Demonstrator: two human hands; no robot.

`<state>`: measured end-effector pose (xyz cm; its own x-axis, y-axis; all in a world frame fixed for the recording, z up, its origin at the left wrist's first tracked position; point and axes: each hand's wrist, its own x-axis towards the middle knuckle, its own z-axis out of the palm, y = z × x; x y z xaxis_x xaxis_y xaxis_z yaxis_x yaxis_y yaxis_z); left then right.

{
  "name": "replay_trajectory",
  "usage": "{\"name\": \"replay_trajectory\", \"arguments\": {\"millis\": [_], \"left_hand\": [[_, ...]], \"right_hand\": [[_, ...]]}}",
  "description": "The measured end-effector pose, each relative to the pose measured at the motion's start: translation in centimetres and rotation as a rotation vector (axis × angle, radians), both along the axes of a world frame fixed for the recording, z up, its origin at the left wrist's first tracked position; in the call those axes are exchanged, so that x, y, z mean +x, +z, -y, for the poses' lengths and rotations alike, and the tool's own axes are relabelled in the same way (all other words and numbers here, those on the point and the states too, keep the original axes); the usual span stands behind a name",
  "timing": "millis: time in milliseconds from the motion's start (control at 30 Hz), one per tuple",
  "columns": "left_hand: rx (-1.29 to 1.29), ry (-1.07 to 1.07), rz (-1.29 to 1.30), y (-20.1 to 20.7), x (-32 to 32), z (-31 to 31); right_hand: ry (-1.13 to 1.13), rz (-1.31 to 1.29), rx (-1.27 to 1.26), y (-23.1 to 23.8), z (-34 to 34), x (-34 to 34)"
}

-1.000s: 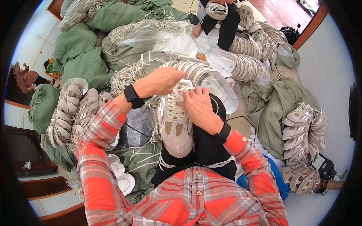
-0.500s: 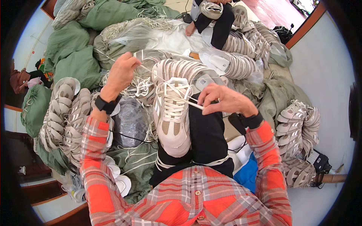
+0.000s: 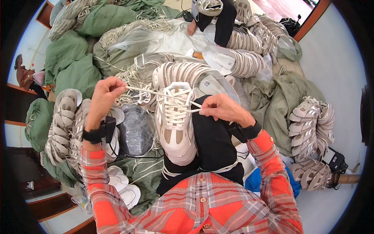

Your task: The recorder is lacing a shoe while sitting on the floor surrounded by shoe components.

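Note:
A beige and white sneaker [image 3: 175, 117] rests on my black-trousered lap, toe pointing away from me. A white shoelace [image 3: 156, 93] runs through its eyelets. My left hand [image 3: 106, 93] pinches one end of the lace and holds it taut out to the left of the shoe. My right hand [image 3: 222, 109] pinches the other end just right of the shoe's tongue. Both wrists wear black bands, and my sleeves are orange plaid.
Stacks of the same sneakers lie at my left [image 3: 62, 124], right [image 3: 311, 128] and ahead [image 3: 249, 62]. Green sacks [image 3: 74, 66] and bundles of laces [image 3: 128, 35] surround me. Another person [image 3: 216, 15] sits opposite holding a shoe. A clear plastic bag [image 3: 134, 128] lies beside my knee.
My left hand has moved out to the left and lower, drawing the lace taut. My right hand has shifted slightly right along the other end.

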<state>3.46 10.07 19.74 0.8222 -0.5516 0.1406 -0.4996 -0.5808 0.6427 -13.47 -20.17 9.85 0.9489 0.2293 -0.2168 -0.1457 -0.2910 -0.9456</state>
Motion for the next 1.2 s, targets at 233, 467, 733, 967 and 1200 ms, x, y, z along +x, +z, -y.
{"name": "replay_trajectory", "arguments": {"millis": [233, 467, 733, 967, 1200], "left_hand": [[-0.031, -0.398, -0.907, 3.2, -2.8, 4.1], [0.432, -0.632, 0.267, -9.4, 0.1, 11.9], [0.256, -0.688, -0.031, -10.5, 0.5, 13.2], [-0.344, -0.184, -0.375, -4.4, -3.6, 10.5], [-0.502, -0.142, -0.548, -4.2, -5.1, 9.6]], "right_hand": [[-0.175, 0.122, 0.027, 1.9, -2.9, 0.2], [-0.022, 0.736, -0.498, -0.8, -6.1, -0.7], [-0.412, 0.725, -0.242, 2.5, -1.4, 2.9], [-0.243, 0.333, 0.065, 7.0, -0.9, 6.3], [-0.195, 0.485, -0.032, 7.4, -2.2, 6.2]]}}
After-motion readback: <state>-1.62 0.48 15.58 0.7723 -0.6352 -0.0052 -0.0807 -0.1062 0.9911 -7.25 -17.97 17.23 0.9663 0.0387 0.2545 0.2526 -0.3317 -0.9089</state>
